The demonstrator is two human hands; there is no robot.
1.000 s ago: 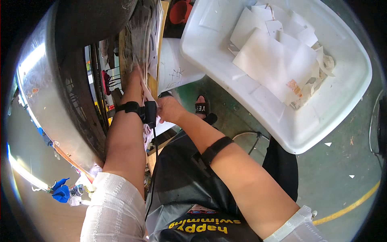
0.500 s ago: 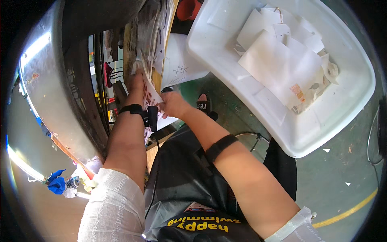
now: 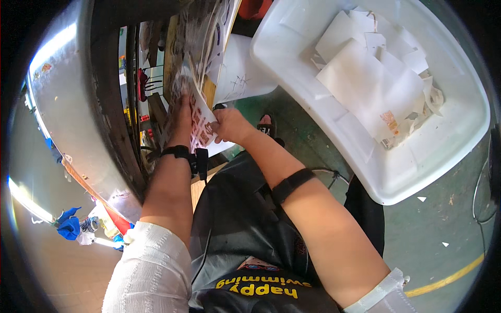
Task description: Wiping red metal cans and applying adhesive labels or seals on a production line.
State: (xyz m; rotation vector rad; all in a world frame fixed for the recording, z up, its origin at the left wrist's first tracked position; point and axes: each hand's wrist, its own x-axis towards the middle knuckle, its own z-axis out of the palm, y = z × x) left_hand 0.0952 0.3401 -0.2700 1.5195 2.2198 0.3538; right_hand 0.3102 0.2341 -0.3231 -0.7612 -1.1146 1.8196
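A white sheet with reddish-brown printed patterns stands on edge and curves between my two hands. My right hand is closed on the sheet's near right edge, fingers and thumb pinching it. My left hand reaches up along the sheet's left side; its fingers are blurred and partly lost against the shiny stack of clear and white sheets beyond. A black strap with a small dark device sits on my left wrist. Another black strap circles my right forearm.
A large white plastic tub with white paper scraps stands at right. Dark machine bars and a curved metal panel flank my left arm. A white roll lies beyond my right hand. Paper bits lie on the green floor.
The printed sheet shows more of its face, and its near edge has swung out to the right with my right hand. The whole view has shifted slightly.
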